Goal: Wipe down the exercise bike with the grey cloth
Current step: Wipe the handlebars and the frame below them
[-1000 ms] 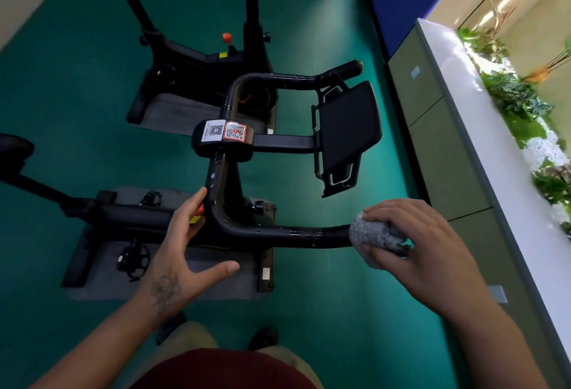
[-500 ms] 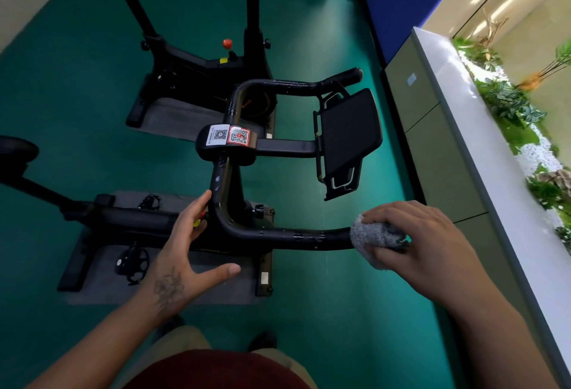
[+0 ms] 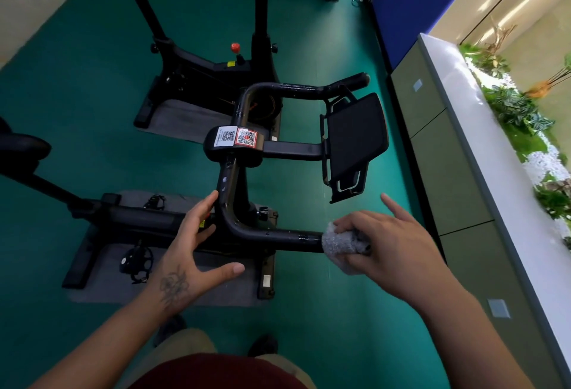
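Observation:
A black exercise bike stands below me, and its near handlebar (image 3: pixel 272 235) runs left to right. My right hand (image 3: pixel 392 249) grips the grey cloth (image 3: pixel 338 242), wrapped around the handlebar's right end, index finger lifted and pointing away. My left hand (image 3: pixel 193 252) is spread open beside the handlebar's bend, fingertips touching the upright bar, holding nothing. A black tablet holder (image 3: pixel 355 141) and a hub with QR stickers (image 3: pixel 236 138) sit at the bike's middle. The bike's saddle (image 3: pixel 21 147) shows at the far left.
A second black bike (image 3: pixel 216 64) with a red knob stands just beyond on the green floor. Grey mats (image 3: pixel 105 280) lie under both bikes. Low green cabinets with a white top (image 3: pixel 482 154) and plants run along the right. My feet are below the handlebar.
The right hand's index finger has lifted off the cloth and now points outward. The left hand has edged closer to the upright bar. The view has shifted slightly.

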Demonstrator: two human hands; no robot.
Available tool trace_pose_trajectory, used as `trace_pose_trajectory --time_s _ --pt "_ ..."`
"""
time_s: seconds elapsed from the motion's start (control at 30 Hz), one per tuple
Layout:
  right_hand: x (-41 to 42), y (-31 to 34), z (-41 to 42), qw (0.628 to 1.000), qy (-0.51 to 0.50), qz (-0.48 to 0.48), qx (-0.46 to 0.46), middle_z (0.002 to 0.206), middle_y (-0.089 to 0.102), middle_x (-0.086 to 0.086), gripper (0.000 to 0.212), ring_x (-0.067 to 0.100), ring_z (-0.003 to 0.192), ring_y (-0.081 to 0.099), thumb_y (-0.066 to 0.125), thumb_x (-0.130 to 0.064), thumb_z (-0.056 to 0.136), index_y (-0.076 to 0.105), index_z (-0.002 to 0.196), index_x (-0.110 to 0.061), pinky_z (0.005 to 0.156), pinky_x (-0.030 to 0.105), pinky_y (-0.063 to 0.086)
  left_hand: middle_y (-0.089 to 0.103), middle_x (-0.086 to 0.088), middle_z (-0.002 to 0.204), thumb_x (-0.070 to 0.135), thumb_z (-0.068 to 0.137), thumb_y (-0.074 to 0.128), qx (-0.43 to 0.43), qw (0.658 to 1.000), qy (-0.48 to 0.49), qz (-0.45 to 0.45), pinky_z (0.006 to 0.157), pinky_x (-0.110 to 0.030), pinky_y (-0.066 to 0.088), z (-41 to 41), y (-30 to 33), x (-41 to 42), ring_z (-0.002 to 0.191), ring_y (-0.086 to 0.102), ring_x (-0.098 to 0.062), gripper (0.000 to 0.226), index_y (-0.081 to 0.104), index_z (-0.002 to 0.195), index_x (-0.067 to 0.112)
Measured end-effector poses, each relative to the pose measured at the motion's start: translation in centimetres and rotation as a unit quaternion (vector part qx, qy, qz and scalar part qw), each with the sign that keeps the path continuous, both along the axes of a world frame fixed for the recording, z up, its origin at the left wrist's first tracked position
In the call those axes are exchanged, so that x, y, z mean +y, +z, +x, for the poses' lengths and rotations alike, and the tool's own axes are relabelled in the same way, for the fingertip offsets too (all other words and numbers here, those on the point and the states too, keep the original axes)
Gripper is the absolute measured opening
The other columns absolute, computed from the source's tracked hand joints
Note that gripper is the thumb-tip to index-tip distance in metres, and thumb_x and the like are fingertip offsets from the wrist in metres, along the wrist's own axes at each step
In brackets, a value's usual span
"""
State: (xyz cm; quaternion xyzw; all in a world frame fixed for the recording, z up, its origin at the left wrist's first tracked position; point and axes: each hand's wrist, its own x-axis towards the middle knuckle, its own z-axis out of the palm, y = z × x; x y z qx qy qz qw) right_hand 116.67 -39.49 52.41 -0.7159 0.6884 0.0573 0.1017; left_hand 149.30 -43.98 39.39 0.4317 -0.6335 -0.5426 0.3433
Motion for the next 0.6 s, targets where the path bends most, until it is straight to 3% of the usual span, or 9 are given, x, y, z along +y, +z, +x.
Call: trace_pose_trajectory --time_s 0.13,0.23,0.4,0.5,0.6 --pt "0.1 0.2 -0.5 1.0 -0.01 -0.001 0.001 0.112 0.07 -0.03 0.041 -0.003 0.107 0.065 0.051 -0.062 0.069 0.056 0.106 -0.043 0.13 0.033 0.015 0.027 0.018 0.174 0.055 0.071 0.092 0.0 1.0 -0.002 -0.007 0.127 -0.05 0.037 0.1 -0.2 -0.2 0.158 0.031 -0.003 0.118 0.024 0.167 0.044" --pt "-0.2 -0.7 -0.1 1.0 -0.011 -0.026 -0.006 0.102 0.071 -0.025 0.04 0.001 0.097 0.067 0.073 -0.057 0.07 0.058 0.102 -0.039 0.129 0.031 0.019 0.026 0.017 0.174 0.053 0.073 0.09 -0.002 1.0 -0.004 -0.018 0.127 -0.047 0.037 0.0 -0.2 -0.1 0.159 0.028 -0.003 0.117 0.023 0.168 0.039" --pt "-0.9 -2.4 1.2 0.999 0.003 -0.035 0.001 0.09 0.071 -0.018 0.046 0.007 0.091 0.07 0.083 -0.061 0.07 0.06 0.1 -0.035 0.127 0.024 0.016 0.025 0.02 0.174 0.054 0.074 0.089 -0.007 1.0 -0.006 -0.024 0.126 -0.044 0.037 0.0 -0.1 -0.2 0.16 0.026 -0.003 0.117 0.022 0.169 0.037" --pt "-1.1 -1.5 2.5 0.999 0.014 -0.033 0.011 0.107 0.075 -0.014 0.046 0.012 0.119 0.067 0.082 -0.059 0.078 0.063 0.11 -0.032 0.117 0.014 0.01 0.024 0.018 0.174 0.054 0.075 0.089 -0.01 1.0 -0.008 -0.026 0.126 -0.048 0.038 0.1 -0.3 -0.3 0.16 0.026 -0.005 0.117 0.022 0.169 0.036" --pt "-1.1 -0.9 2.0 1.0 0.026 0.004 0.006 0.132 0.067 -0.019 0.049 0.01 0.146 0.044 0.073 -0.063 0.087 0.058 0.123 -0.034 0.113 0.006 0.001 0.024 0.019 0.174 0.055 0.075 0.089 -0.01 1.0 -0.009 -0.027 0.125 -0.049 0.038 0.2 -0.3 -0.4 0.16 0.027 -0.004 0.117 0.023 0.169 0.038"
